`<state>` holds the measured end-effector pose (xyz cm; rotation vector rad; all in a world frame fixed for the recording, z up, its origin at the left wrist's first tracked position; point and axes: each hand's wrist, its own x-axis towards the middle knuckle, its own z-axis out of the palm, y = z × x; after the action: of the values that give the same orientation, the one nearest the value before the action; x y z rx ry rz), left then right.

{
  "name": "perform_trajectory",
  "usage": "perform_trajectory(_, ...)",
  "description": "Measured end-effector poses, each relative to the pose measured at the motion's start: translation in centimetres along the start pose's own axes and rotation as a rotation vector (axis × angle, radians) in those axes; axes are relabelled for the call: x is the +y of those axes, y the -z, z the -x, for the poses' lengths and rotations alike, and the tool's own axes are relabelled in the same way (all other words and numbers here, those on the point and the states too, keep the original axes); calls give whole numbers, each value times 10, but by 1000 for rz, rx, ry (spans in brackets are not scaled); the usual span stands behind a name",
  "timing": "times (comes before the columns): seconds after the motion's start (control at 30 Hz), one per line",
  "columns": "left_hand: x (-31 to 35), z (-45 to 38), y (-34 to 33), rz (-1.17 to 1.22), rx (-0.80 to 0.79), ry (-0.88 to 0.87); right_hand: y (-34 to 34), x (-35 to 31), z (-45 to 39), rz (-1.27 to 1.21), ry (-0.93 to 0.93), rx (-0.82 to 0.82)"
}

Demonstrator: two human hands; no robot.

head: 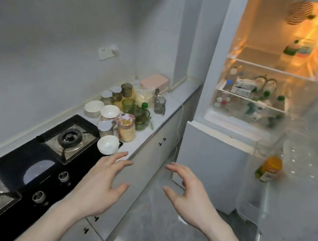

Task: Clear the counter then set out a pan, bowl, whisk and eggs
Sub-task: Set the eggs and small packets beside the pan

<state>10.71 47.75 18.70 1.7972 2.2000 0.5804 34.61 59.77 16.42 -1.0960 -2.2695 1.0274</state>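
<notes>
Both forearms extend forward from the lower edge of the view, bare to the frame's limit. Left hand (101, 184): palm down, fingers spread and near straight, thumb splayed to the right — holding nothing. Right hand (186, 194): palm turned down and inward, fingers loosely curved and parted, thumb set apart below them — likewise holding nothing. The two hands sit at about the same height, apart, fingertips angled toward each other.
</notes>
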Motion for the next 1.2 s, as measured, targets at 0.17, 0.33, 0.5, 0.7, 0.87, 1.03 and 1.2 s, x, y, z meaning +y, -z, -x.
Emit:
perform_trajectory(0.17, 25, -65, -11, 34, -55, -182, 41, 20, 7, 42, -114, 190)
perform_trajectory(0.33, 41, -124, -27, 84, -102, -363, 76, 33, 19, 86, -205, 400)
perform_trajectory(0.5, 61, -158, -39, 105, -145, -479, 107, 32, 36, 141, -217, 624)
perform_trajectory(0.7, 89, -184, -33, 90, -137, -601, 148, 30, 46, 280, -247, 799)
perform_trajectory(0.87, 110, -200, -24, 88, -108, -656, 177, 41, 45, 392, -343, 795)
perform_trajectory(1.03, 118, -206, -25, 83, -84, -668, 185, 64, 43, 461, -512, 610)
perform_trajectory(1.2, 115, -209, -28, 84, -87, -671, 178, 75, 31, 543, -604, 535)
